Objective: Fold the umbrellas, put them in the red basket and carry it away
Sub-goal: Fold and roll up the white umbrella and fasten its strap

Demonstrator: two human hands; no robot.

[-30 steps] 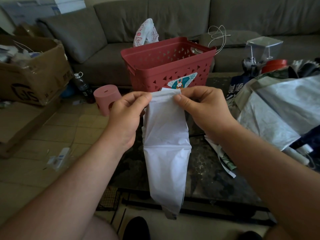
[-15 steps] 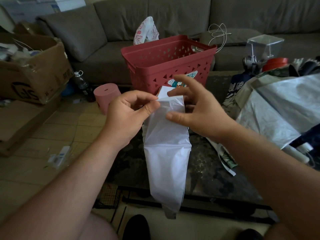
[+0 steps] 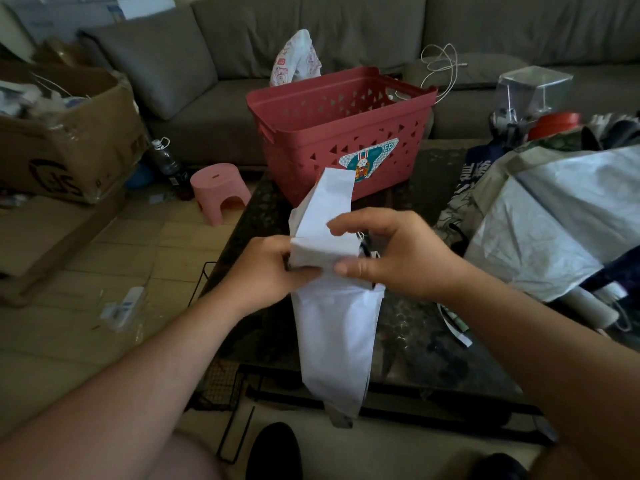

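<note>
A white folded umbrella [image 3: 332,327] hangs upright in front of me over the dark coffee table [image 3: 426,341]. My left hand [image 3: 263,271] grips its left side near the top. My right hand [image 3: 391,251] pinches the white canopy fabric from the right, thumb in front and fingers curled over the folded top edge. A flap of fabric sticks up above both hands. The red basket [image 3: 339,133] stands on the far end of the table, just beyond the umbrella. An open grey-white umbrella [image 3: 554,223] lies on the table at the right.
A grey sofa [image 3: 381,36] runs along the back. A cardboard box [image 3: 65,140] sits at the left, with a pink stool [image 3: 220,188] and a bottle [image 3: 166,161] on the tiled floor. More umbrellas and a clear container [image 3: 533,88] crowd the table's right side.
Both hands have dropped lower and closer to me on the umbrella. My right hand, which had let go with fingers spread, now pinches the fabric again. A flap now stands above the hands.
</note>
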